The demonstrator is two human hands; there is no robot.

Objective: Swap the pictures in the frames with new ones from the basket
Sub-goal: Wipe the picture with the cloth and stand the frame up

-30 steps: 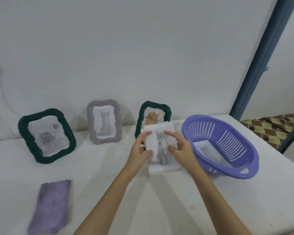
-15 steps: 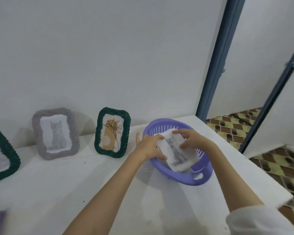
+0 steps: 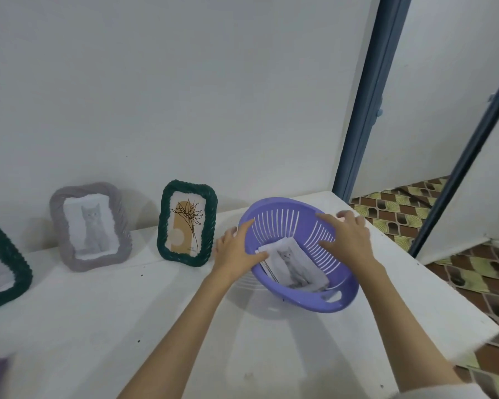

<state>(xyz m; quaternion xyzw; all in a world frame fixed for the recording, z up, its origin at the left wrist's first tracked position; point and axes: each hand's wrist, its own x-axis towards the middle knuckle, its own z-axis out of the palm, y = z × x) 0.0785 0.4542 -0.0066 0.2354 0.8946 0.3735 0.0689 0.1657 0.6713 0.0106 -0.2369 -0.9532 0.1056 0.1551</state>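
Pictures [image 3: 293,264] lie stacked in the purple basket [image 3: 339,299] at the right of our table [image 3: 98,326], a grey cat on top. Our left hand [image 3: 234,251] and right hand [image 3: 347,239] hold nothing, fingers relaxed over the rim. At the far wall, the grey frame [image 3: 91,226] shows a cat and the green frame [image 3: 188,223] a plant drawing; another frame [image 3: 3,263] is cut off at left. We cannot tell which swaps are done.

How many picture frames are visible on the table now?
3: a grey frame by the wall, a dark green frame right of it beside the basket, and another green frame cut by the left edge. More may be outside view.
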